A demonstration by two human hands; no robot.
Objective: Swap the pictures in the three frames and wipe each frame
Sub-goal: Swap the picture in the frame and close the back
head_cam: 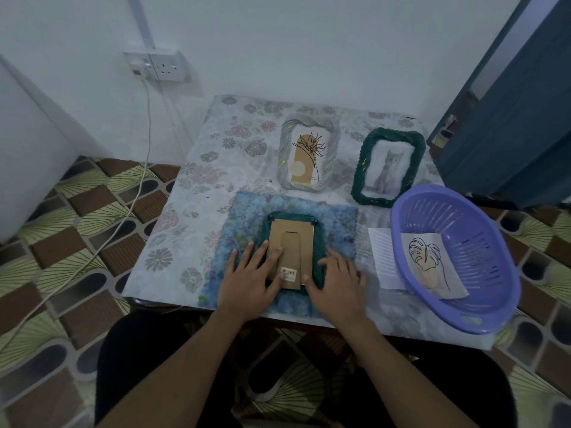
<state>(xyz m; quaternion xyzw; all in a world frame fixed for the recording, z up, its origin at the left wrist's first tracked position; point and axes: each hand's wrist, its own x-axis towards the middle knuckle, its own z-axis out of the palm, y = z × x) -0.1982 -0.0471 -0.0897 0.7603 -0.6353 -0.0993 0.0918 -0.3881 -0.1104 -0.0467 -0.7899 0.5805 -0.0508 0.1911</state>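
Observation:
A dark green frame [319,239] lies face down on a blue cloth [336,220] near the table's front edge, its brown cardboard back [292,242] facing up. My left hand [250,273] rests flat on the back's lower left, fingers spread. My right hand [338,279] presses on the frame's lower right edge. A silver frame [309,152] with a plant drawing lies behind. To its right lies a second green frame [387,166] with a cat picture. A leaf drawing [429,261] lies in the purple basket [491,230].
A white lined sheet [383,257] lies partly under the basket. The table [191,193] has a floral cover. A wall socket [160,64] with a white cable hangs at the back left. A dark blue door [519,118] stands at the right.

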